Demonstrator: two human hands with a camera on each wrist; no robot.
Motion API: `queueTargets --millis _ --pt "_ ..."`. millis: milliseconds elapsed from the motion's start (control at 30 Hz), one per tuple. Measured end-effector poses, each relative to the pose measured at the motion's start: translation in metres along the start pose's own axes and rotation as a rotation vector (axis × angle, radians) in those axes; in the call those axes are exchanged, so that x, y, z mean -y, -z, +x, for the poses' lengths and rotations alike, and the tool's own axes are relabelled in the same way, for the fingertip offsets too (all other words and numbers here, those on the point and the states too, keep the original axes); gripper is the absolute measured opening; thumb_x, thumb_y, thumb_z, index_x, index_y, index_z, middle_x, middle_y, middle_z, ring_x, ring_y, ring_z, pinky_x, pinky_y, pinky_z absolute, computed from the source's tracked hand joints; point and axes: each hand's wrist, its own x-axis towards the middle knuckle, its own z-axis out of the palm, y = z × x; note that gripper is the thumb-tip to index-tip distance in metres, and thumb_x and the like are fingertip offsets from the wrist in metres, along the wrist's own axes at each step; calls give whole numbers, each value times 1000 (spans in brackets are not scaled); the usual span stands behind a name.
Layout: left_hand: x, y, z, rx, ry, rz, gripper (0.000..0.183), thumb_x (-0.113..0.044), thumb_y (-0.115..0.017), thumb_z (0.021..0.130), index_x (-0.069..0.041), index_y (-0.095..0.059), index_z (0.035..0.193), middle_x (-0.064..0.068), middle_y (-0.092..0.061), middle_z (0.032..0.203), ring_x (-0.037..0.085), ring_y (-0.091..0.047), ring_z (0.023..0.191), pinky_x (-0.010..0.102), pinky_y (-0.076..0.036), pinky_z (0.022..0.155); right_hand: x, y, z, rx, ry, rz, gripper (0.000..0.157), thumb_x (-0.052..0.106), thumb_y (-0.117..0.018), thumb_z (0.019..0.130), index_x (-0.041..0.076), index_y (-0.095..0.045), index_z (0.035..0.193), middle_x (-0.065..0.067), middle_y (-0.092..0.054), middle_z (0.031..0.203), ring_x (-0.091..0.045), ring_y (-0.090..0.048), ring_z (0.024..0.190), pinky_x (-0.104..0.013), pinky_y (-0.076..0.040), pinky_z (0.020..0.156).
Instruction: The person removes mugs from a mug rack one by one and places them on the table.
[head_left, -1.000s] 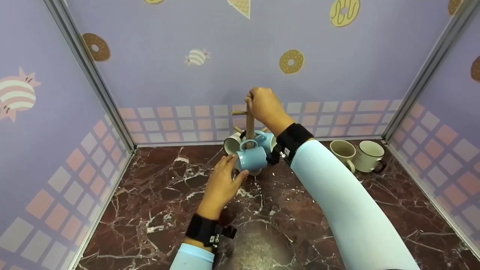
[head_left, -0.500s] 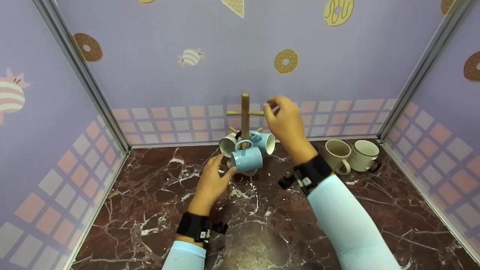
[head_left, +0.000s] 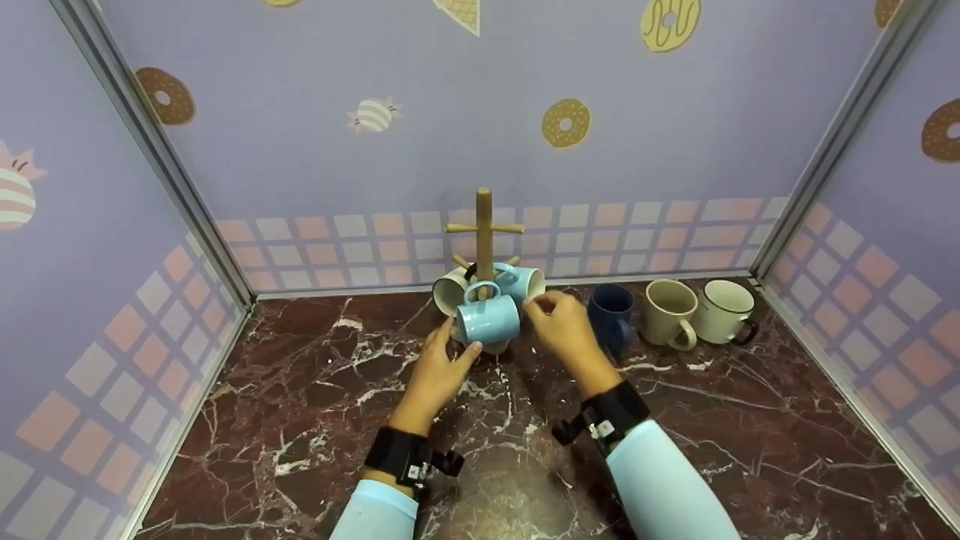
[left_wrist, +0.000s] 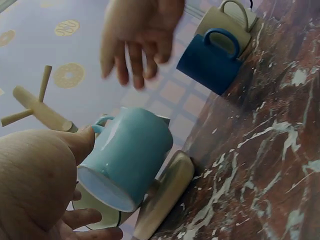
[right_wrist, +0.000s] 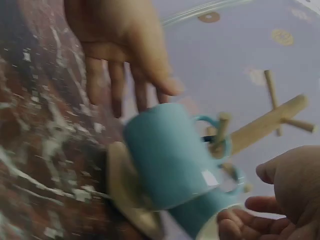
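Note:
A light blue mug [head_left: 491, 321] hangs on its side by its handle on a front peg of the wooden mug tree [head_left: 484, 232]. My left hand [head_left: 433, 375] lies at this mug's left end with fingers extended, the thumb near its lower edge. My right hand [head_left: 564, 334] is beside the mug on the right, fingers loosely bent and holding nothing. Behind hang a second light blue mug [head_left: 519, 282] and a white mug [head_left: 448, 291] with a dark rim. In the right wrist view, the front mug's handle loops around a peg [right_wrist: 223, 122].
At the right of the marbled tabletop [head_left: 300, 420] stand a dark blue mug [head_left: 609, 307], a beige mug [head_left: 664, 315] and a pale mug [head_left: 721, 319] with a dark handle. Patterned panels [head_left: 420, 165] enclose the back and sides. Two upper pegs [head_left: 508, 229] of the mug tree bear nothing.
My right hand has left the top of the mug tree, moving right and then down beside the hanging mugs. The dark blue mug has come into sight. My left hand stays by the front mug.

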Motion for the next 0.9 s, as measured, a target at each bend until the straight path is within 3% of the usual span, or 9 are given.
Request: queueTargets --millis 200,333,533,733,867,900 --pt "-1 -4 -3 19 2 -45 81 -40 -71 112 -5 -37 177 31 -40 179 55 -40 165 73 -33 137 -12 -26 -9 128 -106 209 39 27 -75 111 -4 -76 135 -23 -84 115 -48 -83 94 -51 -71 65" --pt "-3 -7 -4 24 -2 -47 81 -41 -70 112 -5 -37 176 31 -40 179 55 -40 165 72 -33 137 -15 -35 -13 137 -139 277 40 25 -73 112 -4 -74 140 -24 -83 122 -50 -82 96 -55 -72 68" --pt "-7 -8 -6 43 -13 -47 86 -47 -71 111 -4 -37 177 31 -38 180 56 -38 166 73 -31 138 -18 -41 -16 69 -146 377 28 16 -74 111 -6 -77 128 -22 -81 111 -49 -82 89 -53 -73 71" --pt "-2 -12 -4 28 -52 -63 94 -58 -71 107 0 -38 175 33 -37 180 57 -38 166 72 -29 139 -22 -44 -15 0 -21 298 16 7 -76 108 -7 -81 115 -23 -83 108 -32 -81 98 -47 -71 88" --pt "-5 -13 -5 19 -45 -52 95 -56 -73 107 2 -39 174 33 -36 180 55 -38 166 68 -31 139 -22 -43 -14 -22 28 233 15 8 -79 106 -5 -82 112 -22 -84 107 -33 -80 101 -46 -68 92" --pt "-13 -10 -9 24 -25 -65 94 -51 -75 106 4 -39 173 34 -35 180 55 -37 167 69 -30 140 -21 -43 -15 -24 36 223 15 9 -80 106 -5 -82 111 -21 -84 106 -33 -80 100 -46 -67 91"
